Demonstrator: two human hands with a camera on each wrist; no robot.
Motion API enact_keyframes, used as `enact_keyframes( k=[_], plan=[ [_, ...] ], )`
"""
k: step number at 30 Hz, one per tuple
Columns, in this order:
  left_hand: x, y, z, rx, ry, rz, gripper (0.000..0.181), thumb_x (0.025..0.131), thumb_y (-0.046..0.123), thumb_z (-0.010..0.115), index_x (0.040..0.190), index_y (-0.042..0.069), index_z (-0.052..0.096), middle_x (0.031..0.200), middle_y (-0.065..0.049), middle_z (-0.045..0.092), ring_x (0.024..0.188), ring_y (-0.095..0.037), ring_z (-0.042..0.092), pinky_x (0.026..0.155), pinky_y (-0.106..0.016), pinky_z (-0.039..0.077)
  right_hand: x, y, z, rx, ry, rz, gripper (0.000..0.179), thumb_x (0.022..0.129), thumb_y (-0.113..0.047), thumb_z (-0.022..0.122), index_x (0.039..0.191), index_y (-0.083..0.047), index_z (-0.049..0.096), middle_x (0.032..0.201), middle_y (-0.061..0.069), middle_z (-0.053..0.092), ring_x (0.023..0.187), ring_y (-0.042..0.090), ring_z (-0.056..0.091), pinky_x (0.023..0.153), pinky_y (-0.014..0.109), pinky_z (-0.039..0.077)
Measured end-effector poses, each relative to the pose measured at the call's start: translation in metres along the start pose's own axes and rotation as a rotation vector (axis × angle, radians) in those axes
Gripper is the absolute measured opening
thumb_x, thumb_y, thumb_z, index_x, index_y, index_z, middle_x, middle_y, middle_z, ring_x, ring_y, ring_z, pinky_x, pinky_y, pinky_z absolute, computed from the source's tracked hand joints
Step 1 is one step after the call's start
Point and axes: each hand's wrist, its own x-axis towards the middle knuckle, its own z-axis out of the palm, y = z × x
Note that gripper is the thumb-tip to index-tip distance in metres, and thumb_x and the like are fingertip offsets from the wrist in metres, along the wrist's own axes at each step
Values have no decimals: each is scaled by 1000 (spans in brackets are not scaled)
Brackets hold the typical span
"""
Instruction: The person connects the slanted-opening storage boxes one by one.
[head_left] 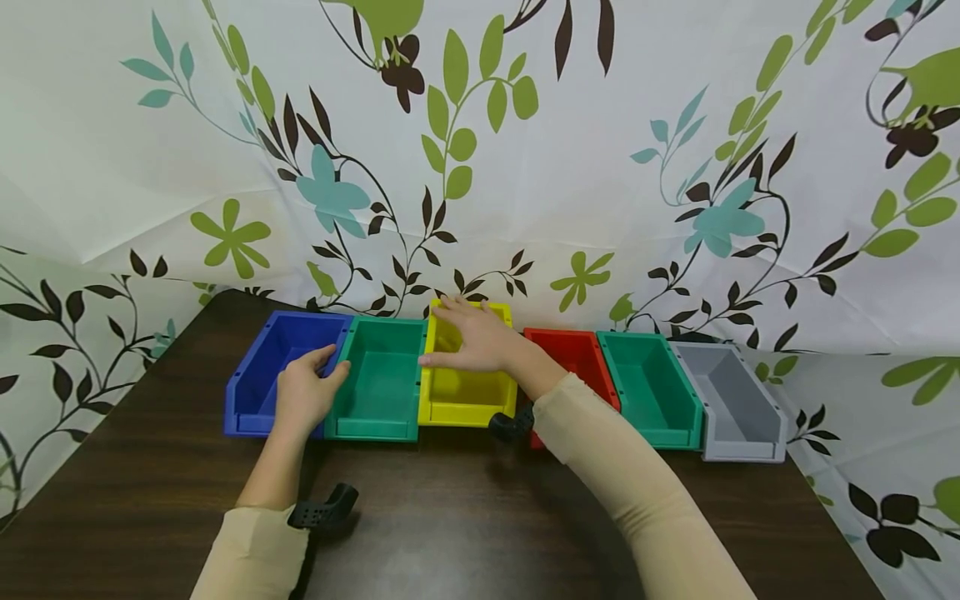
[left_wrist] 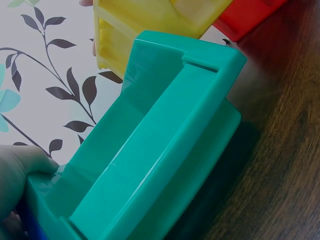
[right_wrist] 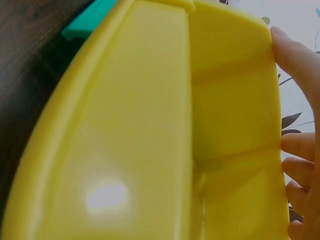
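Note:
A row of plastic bins stands on the dark wooden table. My left hand is at the adjoining walls of the blue bin and the left green bin. In the left wrist view its thumb hooks over the rim of that green bin; its other fingers are mostly hidden. My right hand reaches across the yellow bin and holds it, the thumb by the left rim and the fingers at the far edge. In the right wrist view the fingertips touch the yellow wall.
Right of the yellow bin stand a red bin, partly behind the right forearm, another green bin and a grey bin. Leaf-patterned cloth hangs behind. Dark tabletop shows in front. Black wrist cameras project near both wrists.

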Motion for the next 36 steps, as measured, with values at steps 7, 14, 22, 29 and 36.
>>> enact_keyframes(
  k=[7,14,22,29,36],
  plan=[
    [1,-1,1,-5,2,4,49,93,24,57,134,-3,50,131,-27,53,124,-43,49,99,-55,42,2,0,0,-12,-25,19,91,80,-73,48,152,-24,21,160,1,14,149,23,8,117,56,4],
    [0,0,1,-10,5,10,48,93,23,57,133,-4,50,130,-28,53,123,-43,49,99,-55,42,4,1,-1,-28,-48,32,90,81,-73,47,152,-25,20,160,0,13,149,23,7,118,55,4],
    [-1,3,-1,-12,2,5,48,93,22,57,134,-4,50,131,-28,53,123,-44,49,99,-56,42,5,1,-2,-13,-50,32,90,81,-71,49,152,-24,21,160,1,15,148,24,7,117,55,6],
    [-1,3,0,-14,-3,-1,49,94,24,57,134,-3,50,131,-28,53,123,-43,50,99,-55,42,6,2,0,-11,-29,25,89,80,-70,51,151,-24,24,159,0,18,148,24,11,117,56,8],
    [-1,2,0,-10,-4,-2,50,94,27,56,135,-2,49,131,-28,53,123,-43,50,99,-55,42,6,4,2,9,-24,28,90,80,-70,52,151,-23,25,159,0,18,148,23,10,117,57,7]
  ],
)
